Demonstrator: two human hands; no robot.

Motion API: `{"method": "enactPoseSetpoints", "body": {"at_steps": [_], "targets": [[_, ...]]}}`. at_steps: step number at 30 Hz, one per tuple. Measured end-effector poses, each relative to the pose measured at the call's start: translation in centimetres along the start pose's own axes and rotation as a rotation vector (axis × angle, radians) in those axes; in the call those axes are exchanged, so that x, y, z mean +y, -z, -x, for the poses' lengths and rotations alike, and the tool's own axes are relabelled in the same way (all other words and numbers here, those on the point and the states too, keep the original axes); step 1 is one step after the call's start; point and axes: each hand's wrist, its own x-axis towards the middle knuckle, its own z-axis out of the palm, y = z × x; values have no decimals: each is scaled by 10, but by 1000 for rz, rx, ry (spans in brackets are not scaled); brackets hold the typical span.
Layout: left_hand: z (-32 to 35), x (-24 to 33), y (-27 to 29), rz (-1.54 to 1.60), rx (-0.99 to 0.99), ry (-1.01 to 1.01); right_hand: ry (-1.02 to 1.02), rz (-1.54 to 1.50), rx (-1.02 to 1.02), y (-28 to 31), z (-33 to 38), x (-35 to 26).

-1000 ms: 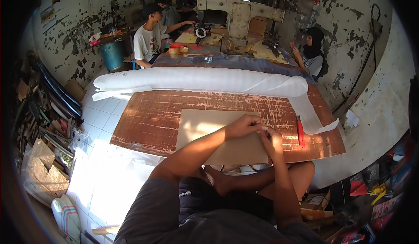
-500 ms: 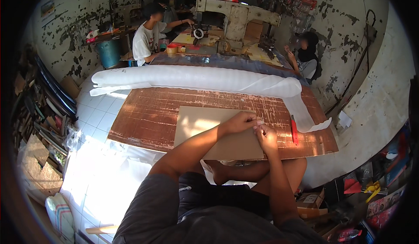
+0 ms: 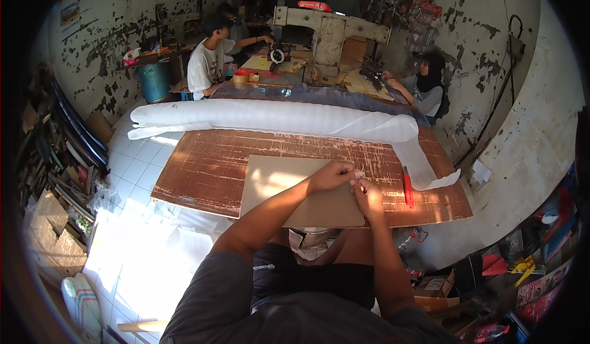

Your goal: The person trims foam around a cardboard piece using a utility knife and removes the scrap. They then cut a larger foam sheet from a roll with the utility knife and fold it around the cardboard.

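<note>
Head view: the left hand (image 3: 334, 175) and right hand (image 3: 370, 199) come together over the right side of the brown sheet (image 3: 319, 211), fingers curled inward; I cannot tell whether either pinches anything, the detail being too small. The sheet lies flat at the table's (image 3: 200, 175) near edge, a red tool (image 3: 408, 190) to its right, a white roll (image 3: 270, 118) beyond.
</note>
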Motion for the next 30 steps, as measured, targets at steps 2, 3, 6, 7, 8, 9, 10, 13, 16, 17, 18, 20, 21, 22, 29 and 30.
{"method": "enactPoseSetpoints", "body": {"at_steps": [2,3,6,7,8,9,10,13,16,17,18,20,21,22,29,30], "targets": [[0,3,0,-10,9,-4,-34,-12,-4,-1,0,1],[-1,5,0,-17,8,-9,8,-17,11,-1,0,2],[1,10,-2,1,5,26,26,2,43,-3,0,1],[2,13,-3,12,5,43,94,-3,64,-3,0,0],[2,15,-3,16,14,47,103,1,65,-3,0,-1],[2,16,-3,19,22,53,72,23,58,-3,1,-2],[4,17,-4,40,23,57,89,-16,44,-2,1,-3],[5,17,-1,2,16,41,43,-55,8,0,2,-5],[3,11,-3,-57,21,127,26,-31,-2,1,3,-6],[3,9,-3,-37,19,103,49,-6,10,1,4,-7],[4,7,-3,-35,14,114,52,12,14,1,4,-8],[5,3,-3,18,18,98,-7,16,-3,2,6,-10],[5,2,-3,3,19,129,3,27,0,2,6,-11],[4,1,-2,-14,16,140,-12,34,-9,4,7,-12],[4,6,0,-32,-8,186,0,103,-11,1,5,-12],[5,8,0,-31,-9,222,41,95,8,0,5,-12]]}}
